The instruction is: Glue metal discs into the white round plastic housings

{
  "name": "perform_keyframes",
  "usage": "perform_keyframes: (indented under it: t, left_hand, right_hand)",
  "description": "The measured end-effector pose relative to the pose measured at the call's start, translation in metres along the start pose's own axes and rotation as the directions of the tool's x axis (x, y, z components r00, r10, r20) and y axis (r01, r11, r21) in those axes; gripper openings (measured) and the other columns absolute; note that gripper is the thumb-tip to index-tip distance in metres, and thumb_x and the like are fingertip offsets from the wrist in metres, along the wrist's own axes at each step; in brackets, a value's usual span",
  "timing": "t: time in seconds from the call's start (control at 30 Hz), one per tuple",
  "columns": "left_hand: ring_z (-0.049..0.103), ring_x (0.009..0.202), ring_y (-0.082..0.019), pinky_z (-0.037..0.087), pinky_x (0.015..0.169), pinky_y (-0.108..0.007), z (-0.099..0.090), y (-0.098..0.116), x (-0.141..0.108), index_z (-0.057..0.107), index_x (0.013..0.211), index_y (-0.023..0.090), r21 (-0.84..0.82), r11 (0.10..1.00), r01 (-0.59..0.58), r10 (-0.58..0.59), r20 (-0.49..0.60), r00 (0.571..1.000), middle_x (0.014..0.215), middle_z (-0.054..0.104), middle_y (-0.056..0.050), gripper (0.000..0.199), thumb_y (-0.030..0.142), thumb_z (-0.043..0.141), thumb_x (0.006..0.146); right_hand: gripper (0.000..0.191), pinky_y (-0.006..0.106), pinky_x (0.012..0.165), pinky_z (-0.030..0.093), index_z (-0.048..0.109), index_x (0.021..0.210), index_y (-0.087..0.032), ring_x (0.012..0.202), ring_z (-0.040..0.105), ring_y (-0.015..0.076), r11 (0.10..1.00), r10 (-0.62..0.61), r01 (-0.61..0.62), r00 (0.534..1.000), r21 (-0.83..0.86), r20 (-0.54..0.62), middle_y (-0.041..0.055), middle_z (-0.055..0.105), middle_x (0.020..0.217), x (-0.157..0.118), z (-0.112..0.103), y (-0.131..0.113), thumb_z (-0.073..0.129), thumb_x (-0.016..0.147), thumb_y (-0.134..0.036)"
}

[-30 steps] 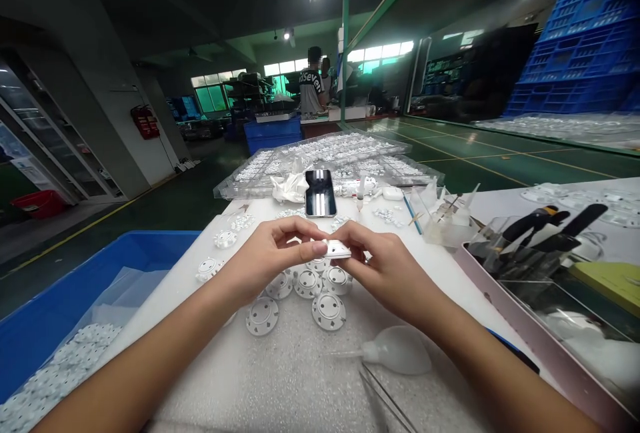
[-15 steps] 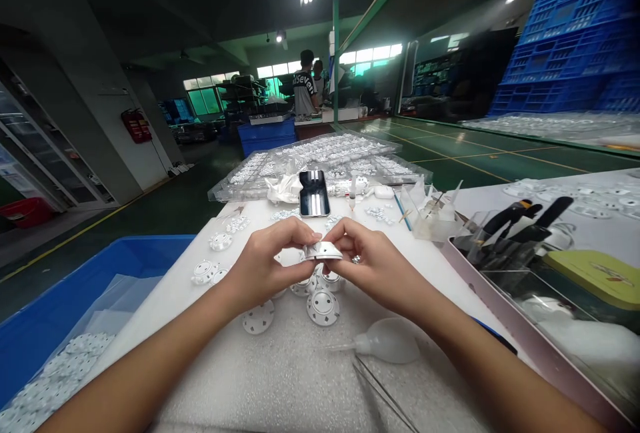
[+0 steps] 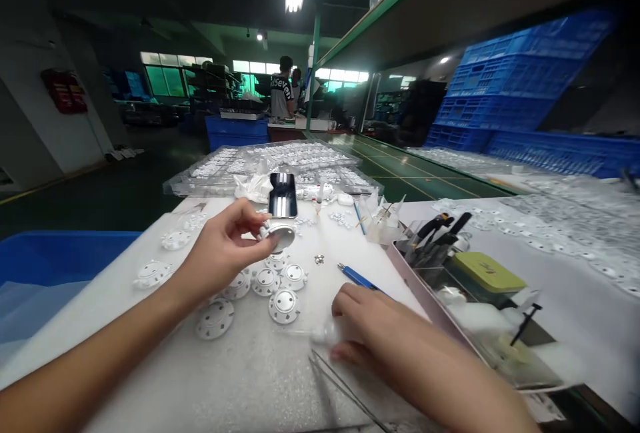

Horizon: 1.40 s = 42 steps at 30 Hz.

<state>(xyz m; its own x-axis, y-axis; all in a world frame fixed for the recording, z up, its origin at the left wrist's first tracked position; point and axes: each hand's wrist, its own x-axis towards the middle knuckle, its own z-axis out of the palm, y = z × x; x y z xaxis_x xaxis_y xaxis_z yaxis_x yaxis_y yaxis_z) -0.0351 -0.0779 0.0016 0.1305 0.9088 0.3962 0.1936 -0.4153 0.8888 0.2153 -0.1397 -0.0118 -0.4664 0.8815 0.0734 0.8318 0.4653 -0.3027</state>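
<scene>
Between the thumb and fingers of my left hand (image 3: 223, 238) a white round disc part (image 3: 283, 238) is pinched, tilted above the work surface. My right hand (image 3: 367, 320), slightly blurred, curls around the bulb of a translucent air blower (image 3: 324, 335); its thin nozzle points left. Just below lies a pair of metal tweezers (image 3: 345, 388). Several similar white discs (image 3: 284, 305) with small dark marks rest on the white foam surface (image 3: 260, 380) under my left hand. A blue pen-like tool (image 3: 357, 277) and a little pile of small metal pieces (image 3: 319, 259) lie beyond my right hand.
A dark phone (image 3: 283, 196) lies ahead, before clear trays of white parts (image 3: 280, 153). On the right, a pink-edged box (image 3: 425, 300) holds tools and a yellow-green tin (image 3: 489, 271). A blue bin (image 3: 65, 246) stands left. People (image 3: 283, 90) are in the background.
My right hand has let go of the disc and moved down and right onto the air blower. My left hand keeps the disc, now more tilted. The view has turned right.
</scene>
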Motion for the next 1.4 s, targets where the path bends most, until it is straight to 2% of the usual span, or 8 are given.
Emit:
perform_keyframes:
  t: [0.2, 0.27, 0.33, 0.47, 0.6, 0.73, 0.93, 1.4]
  left_hand:
    - [0.057, 0.078, -0.011, 0.063, 0.081, -0.038, 0.003, 0.001, 0.001, 0.049, 0.080, 0.022, -0.276, 0.899, 0.339, -0.326, 0.094, 0.941, 0.087, 0.052, 0.004, 0.035, 0.029, 0.082, 0.072]
    - [0.057, 0.075, -0.010, 0.063, 0.083, -0.038, 0.003, 0.002, 0.002, 0.048, 0.079, 0.021, -0.320, 0.846, 0.426, -0.408, 0.126, 0.904, 0.084, 0.052, 0.004, 0.034, 0.025, 0.081, 0.072]
    - [0.058, 0.073, -0.009, 0.063, 0.082, -0.036, 0.004, 0.004, 0.002, 0.048, 0.079, 0.021, -0.369, 0.777, 0.510, -0.476, 0.185, 0.860, 0.083, 0.054, 0.004, 0.033, 0.021, 0.081, 0.073]
    - [0.064, 0.075, -0.013, 0.063, 0.074, -0.030, 0.010, 0.006, -0.003, 0.049, 0.079, 0.019, -0.384, 0.650, 0.656, -0.544, 0.367, 0.755, 0.086, 0.061, 0.000, 0.030, 0.013, 0.077, 0.073]
    - [0.067, 0.076, -0.015, 0.062, 0.070, -0.027, 0.016, 0.002, -0.008, 0.050, 0.079, 0.017, -0.287, 0.601, 0.746, -0.569, 0.503, 0.651, 0.087, 0.063, -0.003, 0.028, 0.010, 0.076, 0.071]
    - [0.064, 0.072, -0.012, 0.063, 0.067, -0.027, 0.016, -0.001, -0.009, 0.051, 0.079, 0.017, -0.301, 0.574, 0.762, -0.554, 0.542, 0.632, 0.084, 0.061, -0.001, 0.029, 0.007, 0.076, 0.068]
    - [0.064, 0.072, -0.013, 0.063, 0.066, -0.029, 0.015, 0.003, -0.009, 0.052, 0.080, 0.017, -0.318, 0.561, 0.764, -0.551, 0.545, 0.631, 0.082, 0.061, -0.001, 0.031, 0.008, 0.078, 0.066]
    - [0.068, 0.069, -0.014, 0.063, 0.065, -0.028, 0.015, 0.005, -0.011, 0.052, 0.080, 0.017, -0.315, 0.552, 0.772, -0.529, 0.584, 0.616, 0.077, 0.065, 0.000, 0.029, 0.005, 0.076, 0.068]
  right_hand:
    - [0.008, 0.027, 0.057, 0.047, 0.055, 0.094, -0.025, 0.072, 0.065, 0.0187, 0.978, 0.144, -0.106, 0.967, 0.179, -0.211, -0.0008, 0.067, 0.082, -0.022, 0.011, 0.006, 0.059, 0.089, -0.029]
    - [0.017, 0.024, 0.052, 0.045, 0.056, 0.098, -0.025, 0.065, 0.063, 0.0163, 0.947, 0.241, -0.117, 0.873, 0.298, -0.425, -0.0008, 0.067, 0.081, -0.026, 0.008, 0.009, 0.058, 0.090, -0.040]
    - [0.027, 0.023, 0.052, 0.045, 0.060, 0.096, -0.024, 0.064, 0.061, 0.0151, 0.901, 0.365, -0.099, 0.700, 0.423, -0.613, -0.0003, 0.067, 0.083, -0.028, 0.005, 0.007, 0.065, 0.084, -0.048]
    - [0.039, 0.024, 0.054, 0.044, 0.067, 0.099, -0.025, 0.061, 0.056, 0.0137, 0.757, 0.598, -0.034, 0.440, 0.653, -0.670, -0.0005, 0.066, 0.080, -0.021, 0.009, -0.009, 0.073, 0.073, -0.054]
    - [0.039, 0.024, 0.055, 0.042, 0.063, 0.095, -0.021, 0.067, 0.057, 0.0147, 0.663, 0.646, 0.153, 0.379, 0.733, -0.663, 0.0017, 0.062, 0.084, -0.006, 0.024, -0.022, 0.073, 0.073, -0.052]
    - [0.034, 0.025, 0.055, 0.040, 0.060, 0.090, -0.019, 0.065, 0.054, 0.0144, 0.692, 0.598, 0.189, 0.390, 0.697, -0.700, 0.0020, 0.058, 0.082, 0.007, 0.039, -0.026, 0.074, 0.073, -0.046]
    - [0.024, 0.029, 0.062, 0.040, 0.056, 0.080, -0.019, 0.067, 0.056, 0.0163, 0.701, 0.578, 0.401, 0.167, 0.590, -0.799, -0.0004, 0.055, 0.076, 0.013, 0.050, -0.036, 0.074, 0.073, -0.033]
    - [0.015, 0.027, 0.044, 0.033, 0.048, 0.082, -0.022, 0.043, 0.045, 0.0101, 0.772, 0.472, 0.315, 0.298, 0.553, -0.830, -0.0031, 0.055, 0.064, 0.007, 0.056, -0.040, 0.063, 0.085, -0.023]
